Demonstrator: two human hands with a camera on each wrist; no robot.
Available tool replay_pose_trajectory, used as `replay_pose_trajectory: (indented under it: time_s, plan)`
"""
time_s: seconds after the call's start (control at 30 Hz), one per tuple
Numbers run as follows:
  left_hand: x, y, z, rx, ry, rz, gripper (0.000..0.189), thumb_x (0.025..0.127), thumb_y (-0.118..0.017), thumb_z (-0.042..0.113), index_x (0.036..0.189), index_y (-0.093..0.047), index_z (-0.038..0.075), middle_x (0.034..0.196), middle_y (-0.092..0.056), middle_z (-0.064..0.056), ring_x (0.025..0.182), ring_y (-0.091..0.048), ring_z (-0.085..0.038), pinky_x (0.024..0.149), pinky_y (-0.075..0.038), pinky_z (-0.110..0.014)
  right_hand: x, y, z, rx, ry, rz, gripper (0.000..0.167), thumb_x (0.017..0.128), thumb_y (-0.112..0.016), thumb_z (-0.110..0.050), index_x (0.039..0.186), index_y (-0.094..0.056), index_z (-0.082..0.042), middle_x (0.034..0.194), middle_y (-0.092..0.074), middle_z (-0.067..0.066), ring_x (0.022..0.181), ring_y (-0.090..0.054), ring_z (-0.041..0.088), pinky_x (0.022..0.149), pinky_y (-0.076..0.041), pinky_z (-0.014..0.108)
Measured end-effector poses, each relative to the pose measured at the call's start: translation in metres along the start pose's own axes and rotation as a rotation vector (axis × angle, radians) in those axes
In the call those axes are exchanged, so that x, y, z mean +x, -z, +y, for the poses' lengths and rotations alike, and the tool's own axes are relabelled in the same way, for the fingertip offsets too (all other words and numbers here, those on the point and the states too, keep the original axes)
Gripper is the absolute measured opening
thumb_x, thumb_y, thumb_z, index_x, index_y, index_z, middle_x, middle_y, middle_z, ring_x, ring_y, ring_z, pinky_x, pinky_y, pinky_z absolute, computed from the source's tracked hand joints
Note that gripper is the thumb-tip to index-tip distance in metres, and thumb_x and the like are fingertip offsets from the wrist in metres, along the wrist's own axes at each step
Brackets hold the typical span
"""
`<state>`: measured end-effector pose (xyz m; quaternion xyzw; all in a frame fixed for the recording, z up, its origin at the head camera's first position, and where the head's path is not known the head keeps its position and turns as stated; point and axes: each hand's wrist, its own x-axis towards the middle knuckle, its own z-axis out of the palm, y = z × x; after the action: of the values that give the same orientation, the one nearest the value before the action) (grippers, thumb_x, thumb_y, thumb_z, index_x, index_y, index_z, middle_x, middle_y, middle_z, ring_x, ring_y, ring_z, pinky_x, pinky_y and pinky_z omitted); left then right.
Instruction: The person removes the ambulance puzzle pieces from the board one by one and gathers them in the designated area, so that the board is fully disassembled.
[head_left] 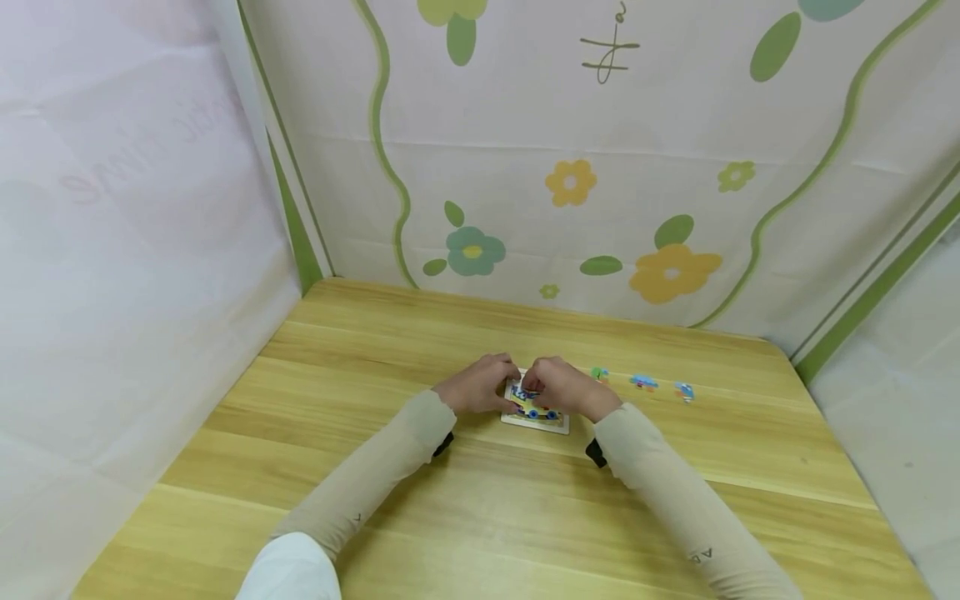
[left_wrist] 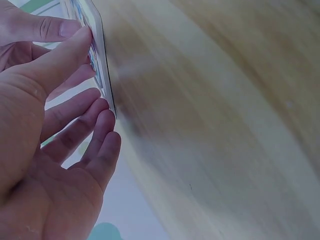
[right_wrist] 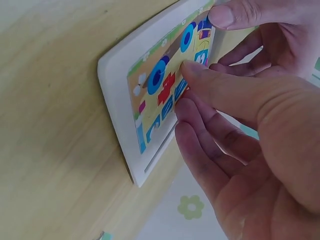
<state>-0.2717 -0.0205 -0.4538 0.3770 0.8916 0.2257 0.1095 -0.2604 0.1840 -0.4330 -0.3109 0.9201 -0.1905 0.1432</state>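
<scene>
A small jigsaw puzzle in a white tray lies on the table, showing a yellow vehicle with blue wheels. My left hand is at its left side; in the left wrist view, the thumb lies over the picture and the fingers meet the tray's edge. Over the upper part of the puzzle is my right hand. Its thumb and bent fingers pinch at a puzzle piece, mostly hidden by them. Beside the fingertips, a groove of the white tray shows along one edge.
To the right lie loose puzzle pieces: a green one, a blue one and another blue one. The wooden table is bounded by a flower-printed fabric wall behind and white fabric at both sides.
</scene>
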Motion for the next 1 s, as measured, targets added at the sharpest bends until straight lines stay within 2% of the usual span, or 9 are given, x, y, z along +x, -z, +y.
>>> replay_pose_trajectory:
  time_s: [0.2, 0.43, 0.6, 0.87, 1.0]
  plan:
    - [0.001, 0.0, 0.0, 0.002, 0.008, -0.008, 0.048, 0.092, -0.083, 0.025, 0.132, -0.068, 0.002, 0.128, -0.064, -0.011, 0.115, -0.059, -0.024, 0.105, -0.05, -0.038, -0.001, 0.0, 0.001, 0.019, -0.019, 0.011, 0.019, 0.093, -0.075, 0.004, 0.111, -0.076, 0.001, 0.112, -0.075, 0.014, 0.102, -0.071, 0.027, 0.088, -0.061, 0.04]
    - [0.001, -0.001, -0.001, 0.004, 0.011, -0.006, 0.046, 0.092, -0.083, 0.025, 0.13, -0.069, 0.004, 0.128, -0.065, -0.01, 0.117, -0.059, -0.024, 0.106, -0.05, -0.038, -0.004, -0.002, 0.005, 0.116, -0.05, 0.053, 0.011, 0.101, -0.066, -0.002, 0.11, -0.073, -0.001, 0.1, -0.074, 0.007, 0.085, -0.068, 0.014, 0.08, -0.06, 0.033]
    - [0.0, 0.0, 0.001, -0.009, 0.023, -0.007, 0.046, 0.092, -0.083, 0.024, 0.13, -0.069, 0.002, 0.13, -0.065, -0.01, 0.119, -0.059, -0.024, 0.108, -0.049, -0.039, -0.004, -0.002, 0.005, 0.152, -0.063, 0.093, 0.009, 0.105, -0.063, -0.008, 0.105, -0.072, -0.004, 0.095, -0.074, 0.006, 0.078, -0.067, 0.013, 0.074, -0.058, 0.029]
    - [-0.002, 0.002, 0.005, -0.002, 0.054, -0.019, 0.048, 0.092, -0.083, 0.025, 0.132, -0.068, 0.003, 0.13, -0.063, -0.009, 0.12, -0.058, -0.024, 0.109, -0.049, -0.038, -0.007, 0.001, 0.008, 0.155, -0.053, 0.158, 0.01, 0.104, -0.064, -0.007, 0.101, -0.072, -0.005, 0.093, -0.074, 0.007, 0.08, -0.067, 0.013, 0.074, -0.057, 0.029]
    - [-0.001, 0.001, 0.005, 0.007, 0.058, -0.018, 0.051, 0.092, -0.083, 0.027, 0.133, -0.067, 0.002, 0.131, -0.063, -0.011, 0.119, -0.057, -0.024, 0.109, -0.048, -0.038, -0.013, 0.006, 0.014, 0.153, -0.084, 0.16, 0.008, 0.103, -0.066, -0.009, 0.099, -0.072, -0.007, 0.092, -0.074, 0.006, 0.08, -0.066, 0.013, 0.074, -0.056, 0.03]
